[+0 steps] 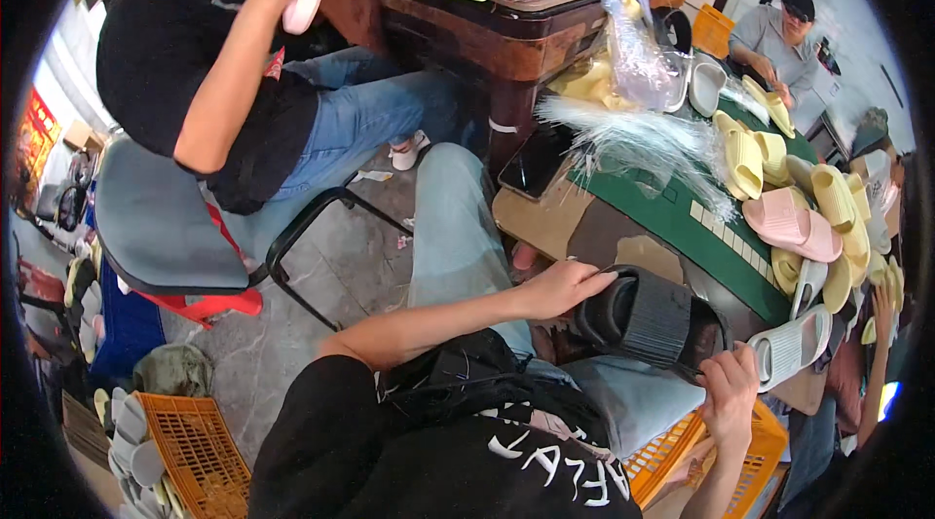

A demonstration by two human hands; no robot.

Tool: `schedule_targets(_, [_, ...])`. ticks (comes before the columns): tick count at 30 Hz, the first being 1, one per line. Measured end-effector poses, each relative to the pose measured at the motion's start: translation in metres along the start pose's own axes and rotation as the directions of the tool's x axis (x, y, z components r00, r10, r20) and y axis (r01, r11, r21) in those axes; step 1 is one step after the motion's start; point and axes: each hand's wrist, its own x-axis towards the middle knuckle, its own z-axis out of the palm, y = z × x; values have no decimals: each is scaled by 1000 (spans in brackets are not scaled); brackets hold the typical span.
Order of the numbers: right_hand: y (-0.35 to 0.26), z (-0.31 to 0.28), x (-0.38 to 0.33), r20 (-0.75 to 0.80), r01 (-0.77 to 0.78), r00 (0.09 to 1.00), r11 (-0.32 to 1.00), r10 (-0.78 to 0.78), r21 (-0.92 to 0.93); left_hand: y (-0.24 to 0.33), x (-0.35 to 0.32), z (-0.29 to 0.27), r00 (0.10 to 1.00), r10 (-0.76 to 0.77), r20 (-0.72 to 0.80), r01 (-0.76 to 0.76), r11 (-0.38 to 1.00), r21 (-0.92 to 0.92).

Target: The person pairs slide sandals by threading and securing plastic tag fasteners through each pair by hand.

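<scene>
Over my lap I hold black ribbed slide sandals [654, 324], seemingly a pair pressed together. My left hand [565, 290] pinches their left end, thumb on top. At their right end, my right hand [729, 388] is closed around the edge of a sole. A grey slide sandal [791, 349] lies just right of my right hand on the table edge. Beyond the black sandals, a green mat [653, 203] carries a bundle of clear plastic strands [648, 144].
Yellow and pink sandals [794, 224] pile along the mat's right side. A dark phone [537, 162] lies near its left corner. Orange crates [195, 451] stand low at left and below my right arm. A co-worker [224, 81] sits left holding a pink sandal; another person [784, 42] sits far right.
</scene>
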Motion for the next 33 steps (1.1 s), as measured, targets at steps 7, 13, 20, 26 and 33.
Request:
schedule_targets(7, [7, -4, -2, -14, -16, 1000, 999, 15, -32, 10, -5, 8, 988, 73, -136, -51, 986, 159])
schedule_targets(13, [66, -19, -27, -136, -206, 972, 973, 192, -100, -30, -10, -10, 903, 287, -318, -82, 845, 528])
schedule_targets(20, [83, -3, -13, -358, -407, 867, 908, 348, -102, -19, -12, -11, 882, -425, -202, 221, 754, -619])
schedule_targets(26, [68, 41, 44, -316, -366, 892, 927, 324, -81, -23, -19, 3, 844, -353, 404, 531, 659, -533])
schedule_targets(33, [39, 60, 81, 1, -165, 986, 985, 165, -50, -35, -13, 25, 639, -401, 656, 607, 787, -111])
